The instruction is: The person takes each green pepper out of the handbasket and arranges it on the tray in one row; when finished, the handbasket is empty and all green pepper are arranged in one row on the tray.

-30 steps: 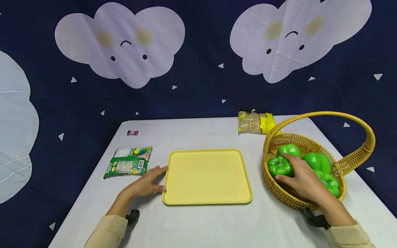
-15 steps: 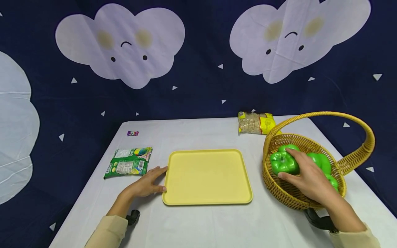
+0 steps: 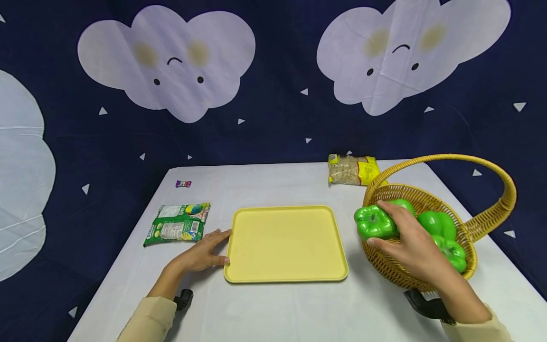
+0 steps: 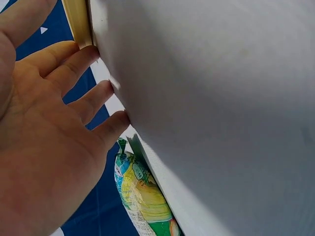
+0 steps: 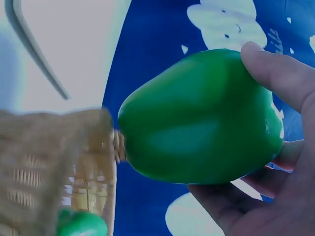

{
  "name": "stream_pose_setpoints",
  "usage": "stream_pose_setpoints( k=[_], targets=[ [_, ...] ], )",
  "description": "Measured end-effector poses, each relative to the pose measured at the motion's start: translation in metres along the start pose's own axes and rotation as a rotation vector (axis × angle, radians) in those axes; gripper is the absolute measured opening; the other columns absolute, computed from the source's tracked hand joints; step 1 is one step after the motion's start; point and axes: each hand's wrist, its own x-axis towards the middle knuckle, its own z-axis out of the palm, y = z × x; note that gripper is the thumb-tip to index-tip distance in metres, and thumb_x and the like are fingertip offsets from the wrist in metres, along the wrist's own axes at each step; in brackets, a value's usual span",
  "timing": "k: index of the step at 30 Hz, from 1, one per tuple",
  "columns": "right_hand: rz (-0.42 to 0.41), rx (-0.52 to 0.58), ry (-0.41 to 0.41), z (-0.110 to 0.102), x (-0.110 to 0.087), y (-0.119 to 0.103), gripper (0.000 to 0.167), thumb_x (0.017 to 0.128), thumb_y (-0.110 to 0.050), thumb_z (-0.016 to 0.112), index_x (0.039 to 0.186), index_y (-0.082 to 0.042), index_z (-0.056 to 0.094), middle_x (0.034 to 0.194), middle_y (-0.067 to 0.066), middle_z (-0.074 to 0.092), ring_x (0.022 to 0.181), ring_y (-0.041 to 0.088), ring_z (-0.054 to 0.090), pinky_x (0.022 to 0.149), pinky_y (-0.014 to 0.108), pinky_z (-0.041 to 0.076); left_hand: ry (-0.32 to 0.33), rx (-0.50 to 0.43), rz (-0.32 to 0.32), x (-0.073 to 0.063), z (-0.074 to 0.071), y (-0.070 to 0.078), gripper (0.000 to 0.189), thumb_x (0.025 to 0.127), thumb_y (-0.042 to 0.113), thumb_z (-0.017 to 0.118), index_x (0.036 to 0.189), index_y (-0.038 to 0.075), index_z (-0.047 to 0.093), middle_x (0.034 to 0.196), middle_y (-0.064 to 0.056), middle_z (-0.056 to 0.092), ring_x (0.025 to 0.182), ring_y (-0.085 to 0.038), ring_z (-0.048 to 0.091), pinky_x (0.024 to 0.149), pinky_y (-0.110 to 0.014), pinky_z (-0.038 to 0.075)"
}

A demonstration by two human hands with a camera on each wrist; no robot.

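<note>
My right hand point(image 3: 412, 242) grips a shiny green bell pepper point(image 3: 374, 222) above the left rim of a wicker basket point(image 3: 386, 268). In the right wrist view the thumb lies on one side of the bell pepper point(image 5: 197, 118) and fingers curl round the other. Several more green bell peppers point(image 3: 437, 224) lie in the basket. On the left, my left hand point(image 3: 202, 251) touches the left edge of a yellow rectangular tray point(image 3: 286, 244) with its fingers spread. The left wrist view shows those straight fingers point(image 4: 74, 69) at the tray's edge point(image 4: 78, 22).
A green snack packet point(image 3: 177, 223) lies left of the tray, with a small purple wrapped sweet point(image 3: 183, 184) behind it. At the back right rests a yellow and clear bag point(image 3: 352, 169) near the basket's tall arched handle point(image 3: 448, 156). A dark cloud-patterned cloth point(image 3: 282, 118) hangs behind the table.
My right hand has lifted the bell pepper from among the others and carried it left over the basket's rim. The left hand and tray have stayed put.
</note>
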Motion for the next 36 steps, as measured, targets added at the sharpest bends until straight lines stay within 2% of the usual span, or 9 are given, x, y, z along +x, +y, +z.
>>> stream_pose_setpoints(
  k=[7, 13, 18, 27, 36],
  targets=[
    [-0.032, 0.039, -0.028, 0.017, 0.007, -0.009, 0.082, 0.077, -0.029, 0.078, 0.145, -0.015, 0.034, 0.141, 0.020, 0.043, 0.125, 0.039, 0.043, 0.092, 0.063, 0.041, 0.004, -0.003, 0.000, 0.000, 0.000, -0.001, 0.084, 0.080, 0.035, 0.073, 0.148, 0.010, 0.031, 0.154, -0.019, 0.029, 0.144, -0.044, 0.012, 0.114, -0.065, 0.013],
    [-0.055, 0.070, -0.045, 0.032, 0.013, -0.015, 0.083, 0.076, -0.028, 0.079, 0.145, -0.017, 0.034, 0.140, 0.018, 0.043, 0.121, 0.034, 0.047, 0.091, 0.057, 0.045, 0.004, -0.008, -0.007, 0.000, 0.001, -0.001, 0.084, 0.080, 0.036, 0.073, 0.148, 0.010, 0.030, 0.154, -0.019, 0.028, 0.144, -0.044, 0.012, 0.114, -0.065, 0.013],
    [-0.084, 0.096, -0.045, 0.044, 0.018, -0.019, 0.081, 0.076, -0.026, 0.079, 0.143, -0.012, 0.037, 0.137, 0.017, 0.046, 0.117, 0.030, 0.051, 0.090, 0.050, 0.046, 0.006, -0.007, -0.007, 0.000, 0.001, -0.002, 0.085, 0.080, 0.037, 0.073, 0.148, 0.011, 0.031, 0.154, -0.019, 0.028, 0.144, -0.044, 0.012, 0.114, -0.065, 0.013],
    [-0.092, 0.192, -0.076, 0.065, 0.027, -0.028, 0.079, 0.075, -0.025, 0.079, 0.140, -0.007, 0.039, 0.138, 0.017, 0.047, 0.121, 0.031, 0.051, 0.097, 0.051, 0.047, 0.005, -0.014, -0.009, 0.000, 0.001, -0.003, 0.085, 0.080, 0.037, 0.073, 0.148, 0.011, 0.030, 0.154, -0.020, 0.027, 0.144, -0.044, 0.011, 0.113, -0.066, 0.013],
    [-0.084, 0.240, -0.090, 0.089, 0.037, -0.037, 0.077, 0.075, -0.025, 0.080, 0.139, -0.008, 0.041, 0.137, 0.015, 0.049, 0.121, 0.031, 0.052, 0.099, 0.051, 0.046, 0.003, -0.010, -0.017, 0.000, 0.002, -0.002, 0.084, 0.081, 0.036, 0.072, 0.148, 0.012, 0.030, 0.155, -0.019, 0.026, 0.145, -0.043, 0.011, 0.115, -0.064, 0.013]
  ],
)
